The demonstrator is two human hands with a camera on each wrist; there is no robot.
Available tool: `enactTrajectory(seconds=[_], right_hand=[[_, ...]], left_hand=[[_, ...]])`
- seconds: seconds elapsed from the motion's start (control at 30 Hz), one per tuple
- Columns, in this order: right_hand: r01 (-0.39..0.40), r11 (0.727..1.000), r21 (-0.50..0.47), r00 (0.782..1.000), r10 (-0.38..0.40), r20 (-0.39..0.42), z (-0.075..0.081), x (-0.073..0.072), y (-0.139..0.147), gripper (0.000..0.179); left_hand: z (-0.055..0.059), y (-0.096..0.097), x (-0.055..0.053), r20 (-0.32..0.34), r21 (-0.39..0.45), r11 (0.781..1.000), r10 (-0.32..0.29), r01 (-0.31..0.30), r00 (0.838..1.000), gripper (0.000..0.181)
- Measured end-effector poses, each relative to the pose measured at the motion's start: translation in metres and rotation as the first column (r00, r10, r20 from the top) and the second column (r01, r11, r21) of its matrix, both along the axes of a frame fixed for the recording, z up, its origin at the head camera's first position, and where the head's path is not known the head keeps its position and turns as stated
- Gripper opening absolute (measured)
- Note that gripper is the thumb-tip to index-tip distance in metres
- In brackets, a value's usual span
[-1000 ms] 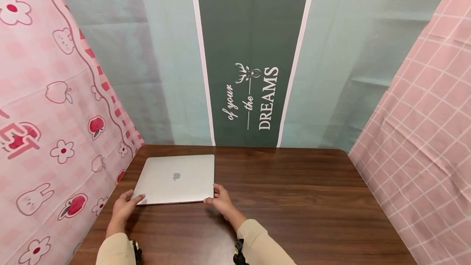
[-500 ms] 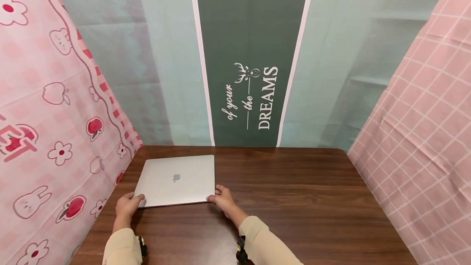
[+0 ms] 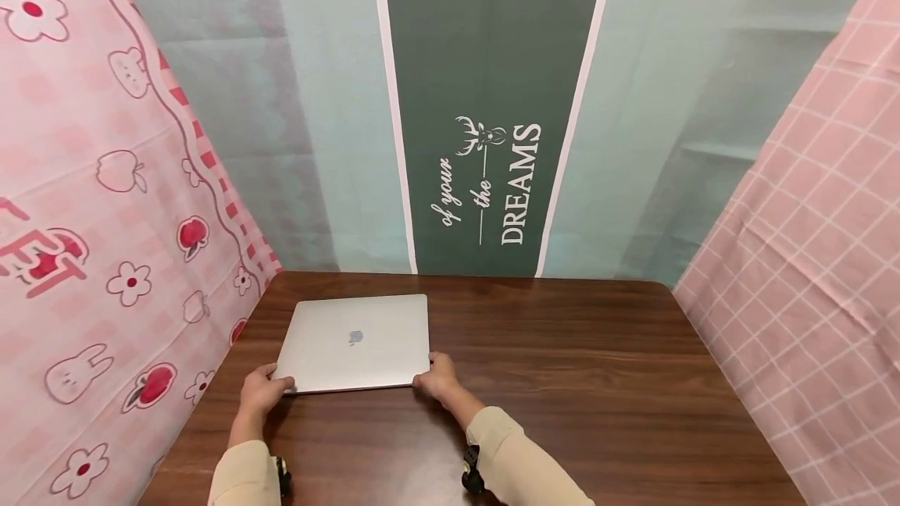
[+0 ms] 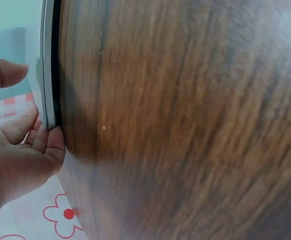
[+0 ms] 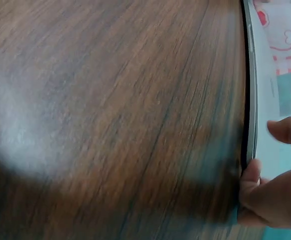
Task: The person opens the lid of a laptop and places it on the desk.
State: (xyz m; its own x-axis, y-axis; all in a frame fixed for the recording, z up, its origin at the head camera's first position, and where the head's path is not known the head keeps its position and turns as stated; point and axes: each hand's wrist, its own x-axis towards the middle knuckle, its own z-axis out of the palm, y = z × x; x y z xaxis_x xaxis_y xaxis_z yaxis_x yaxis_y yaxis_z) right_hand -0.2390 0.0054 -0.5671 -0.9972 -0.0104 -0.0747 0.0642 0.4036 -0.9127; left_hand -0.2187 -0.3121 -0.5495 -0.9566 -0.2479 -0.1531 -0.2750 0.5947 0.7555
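A closed silver laptop (image 3: pixel 330 358) lies lid up on the left part of the brown wooden table (image 3: pixel 562 381), with an apple logo on its lid. My left hand (image 3: pixel 262 392) holds its near left corner, and my right hand (image 3: pixel 440 378) holds the near right corner. In the left wrist view, fingertips (image 4: pixel 55 142) bend against the laptop's corner while the thumb stands over the lid. The right wrist view shows curled fingers (image 5: pixel 252 172) at the other corner, the thumb likewise above the lid. A dark gap shows along the laptop's underside.
Patterned pink cloth (image 3: pixel 133 217) hangs along the table's left side. A pink checked cloth (image 3: pixel 794 256) borders the right. Behind the table's back edge hangs a green curtain (image 3: pixel 478 61) with white lettering. Each wrist wears a black strapped device (image 3: pixel 473 471).
The laptop has shifted slightly to the right along the table, both hands moving with it at its near corners. The head view has also swung a little.
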Motion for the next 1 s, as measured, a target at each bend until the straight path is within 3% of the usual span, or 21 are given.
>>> enactTrajectory(seconds=[0.17, 0.23, 0.63, 1.0], right_hand=[[0.048, 0.973, 0.227, 0.997, -0.034, -0.064, 0.001, 0.004, -0.001, 0.058], [0.055, 0.961, 0.27, 0.996, -0.034, -0.08, 0.002, 0.005, -0.001, 0.058], [0.121, 0.974, 0.192, 0.99, -0.104, -0.095, 0.001, 0.015, 0.017, 0.054], [0.108, 0.988, 0.108, 0.991, -0.099, -0.088, -0.001, 0.024, 0.036, 0.053]], left_hand=[[0.002, 0.002, 0.002, 0.023, -0.036, 0.998, -0.056, 0.057, 0.998, 0.07], [0.002, 0.002, 0.003, 0.02, -0.04, 0.997, -0.063, 0.064, 0.998, 0.07], [-0.001, 0.017, 0.006, -0.019, -0.059, 0.993, -0.102, 0.101, 0.995, 0.066], [0.0, 0.032, 0.009, -0.033, -0.015, 0.994, -0.107, 0.106, 0.994, 0.064]])
